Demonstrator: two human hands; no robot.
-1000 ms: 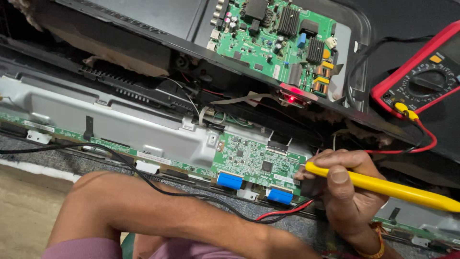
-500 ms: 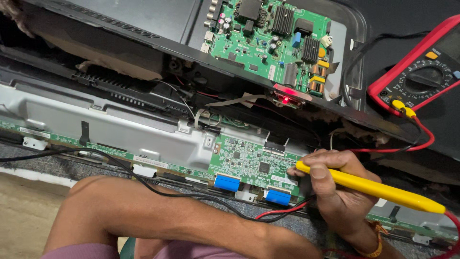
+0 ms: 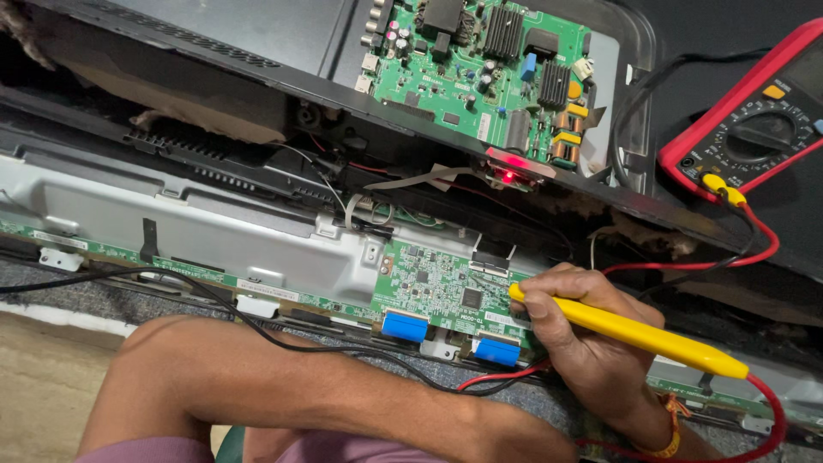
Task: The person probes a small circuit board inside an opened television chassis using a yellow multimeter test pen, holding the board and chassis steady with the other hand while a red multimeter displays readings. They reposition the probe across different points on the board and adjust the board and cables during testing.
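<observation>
We see a smooth yellow plastic probe (image 3: 630,332) over a matt green circuit board (image 3: 446,287) with glossy blue plastic connectors (image 3: 405,326), beside a dull grey sheet-metal chassis (image 3: 214,227) and a red rubbery multimeter (image 3: 754,129).

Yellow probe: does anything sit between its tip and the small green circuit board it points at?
Nothing visible does. The right hand grips the yellow probe, whose tip end sits at the right edge of the small green circuit board. The fingers hide the tip itself, so contact cannot be confirmed. The blue connectors lie lower left, clear of it.
</observation>
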